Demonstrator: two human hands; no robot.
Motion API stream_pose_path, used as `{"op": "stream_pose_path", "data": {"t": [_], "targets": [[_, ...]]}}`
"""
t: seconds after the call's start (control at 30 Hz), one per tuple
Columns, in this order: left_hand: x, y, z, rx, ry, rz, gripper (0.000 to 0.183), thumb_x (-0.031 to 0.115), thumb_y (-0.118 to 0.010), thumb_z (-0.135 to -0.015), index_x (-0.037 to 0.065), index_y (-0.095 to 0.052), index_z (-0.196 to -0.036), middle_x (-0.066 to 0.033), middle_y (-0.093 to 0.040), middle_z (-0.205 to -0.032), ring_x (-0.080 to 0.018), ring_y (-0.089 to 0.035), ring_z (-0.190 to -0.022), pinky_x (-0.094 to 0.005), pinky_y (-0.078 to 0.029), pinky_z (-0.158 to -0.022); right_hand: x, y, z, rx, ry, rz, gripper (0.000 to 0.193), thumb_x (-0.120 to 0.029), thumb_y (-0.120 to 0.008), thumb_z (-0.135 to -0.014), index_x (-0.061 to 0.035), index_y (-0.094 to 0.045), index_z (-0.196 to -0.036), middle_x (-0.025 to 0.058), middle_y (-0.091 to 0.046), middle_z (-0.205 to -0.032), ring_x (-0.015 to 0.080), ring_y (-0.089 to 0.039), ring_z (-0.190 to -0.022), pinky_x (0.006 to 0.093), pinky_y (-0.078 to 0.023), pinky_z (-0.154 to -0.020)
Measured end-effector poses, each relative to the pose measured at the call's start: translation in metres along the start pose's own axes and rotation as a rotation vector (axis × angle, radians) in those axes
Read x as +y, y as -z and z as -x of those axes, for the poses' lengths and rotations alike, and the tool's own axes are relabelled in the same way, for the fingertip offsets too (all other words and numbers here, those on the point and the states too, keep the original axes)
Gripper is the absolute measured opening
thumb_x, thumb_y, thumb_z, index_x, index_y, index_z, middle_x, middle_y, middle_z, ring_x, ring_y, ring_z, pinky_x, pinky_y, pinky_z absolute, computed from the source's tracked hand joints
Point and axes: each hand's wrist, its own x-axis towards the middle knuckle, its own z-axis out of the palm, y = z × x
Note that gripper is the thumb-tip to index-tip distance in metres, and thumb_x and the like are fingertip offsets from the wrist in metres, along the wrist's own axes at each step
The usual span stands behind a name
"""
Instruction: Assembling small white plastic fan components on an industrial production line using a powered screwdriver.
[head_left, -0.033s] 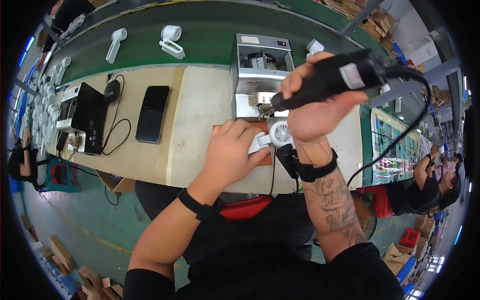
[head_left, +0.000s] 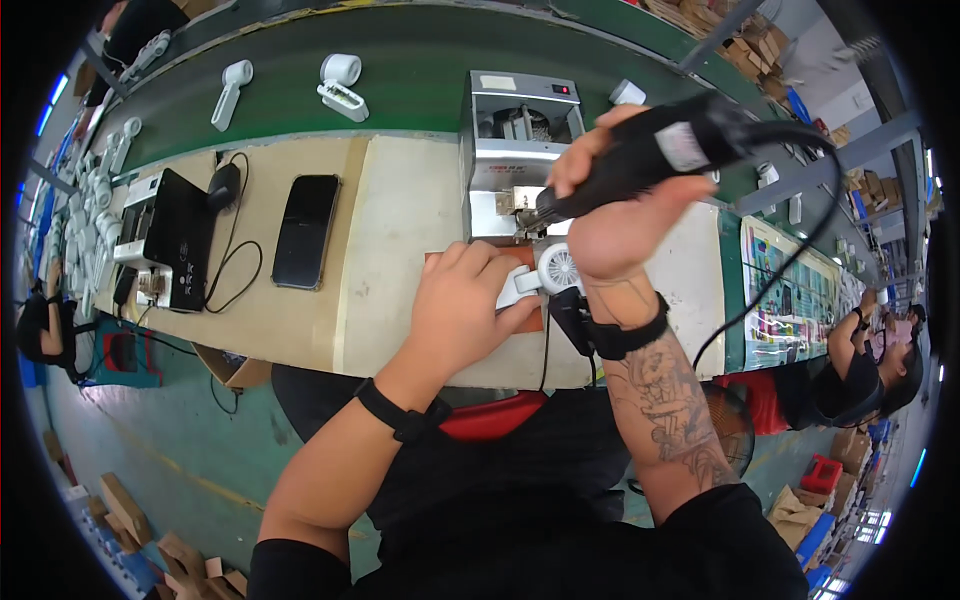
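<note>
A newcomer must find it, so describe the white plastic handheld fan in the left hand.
On the pale worktable stands a grey, box-shaped metal machine. On its near side, the left hand holds the white plastic handheld fan, its round spoked grille facing up. Unlike the similar white plastic pieces on the green belt, this one is in a hand.
</note>
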Motion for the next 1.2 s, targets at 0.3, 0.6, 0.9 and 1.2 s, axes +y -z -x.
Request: {"op": "stream_pose_path", "data": {"t": [0.3, 0.6, 0.9, 1.2], "targets": [[-0.003, -0.002, 0.003, -0.004, 0.009, -0.015, 0.038, 0.031, -0.086, -0.076, 0.011, -0.074, -0.106, -0.0048, -0.065, -0.1, -0.0283, -0.061, -0.094, -0.0418, -0.045, -0.082, -0.006, 0.005, 0.02, 0.008, -0.078, 0.009, 0.101, -0.097, -0.027, -0.086, -0.0048, -0.053, -0.117, 0.0059, -0.054, -0.068, 0.0164, -0.051, -0.058, 0.0302, -0.044, -0.059], [-0.003, -0.001, 0.002, -0.003, -0.008, -0.01, 0.039, 0.028, -0.087, -0.075, 0.01, -0.073, -0.107, -0.0052, -0.065, -0.101, -0.0293, -0.062, -0.094, -0.0418, -0.045, -0.081, -0.029, 0.01, 0.047, -0.025, -0.101, 0.03, 0.102, -0.094, -0.023, -0.09, -0.0017, -0.052, -0.12, 0.0078, -0.055, -0.068, 0.0175, -0.052, -0.058, 0.0317, -0.046, -0.059], [-0.004, -0.005, 0.003, 0.005, -0.025, -0.031, 0.042, 0.027, -0.088, -0.073, 0.01, -0.072, -0.108, -0.005, -0.065, -0.1, -0.0296, -0.062, -0.093, -0.0418, -0.045, -0.08, -0.021, 0.016, 0.059, 0.017, -0.15, -0.013, 0.103, -0.097, -0.025, -0.086, -0.0026, -0.051, -0.119, 0.0075, -0.055, -0.07, 0.0174, -0.053, -0.06, 0.0312, -0.046, -0.061], [-0.003, -0.006, 0.001, 0.017, -0.041, -0.033, 0.043, 0.024, -0.088, -0.072, 0.011, -0.071, -0.109, -0.0042, -0.065, -0.101, -0.0291, -0.062, -0.094, -0.0422, -0.046, -0.081, -0.014, 0.016, 0.071, -0.023, -0.19, 0.073, 0.11, -0.105, -0.041, -0.067, -0.0061, -0.048, -0.114, 0.007, -0.057, -0.072, 0.017, -0.055, -0.063, 0.0314, -0.048, -0.064]]}}
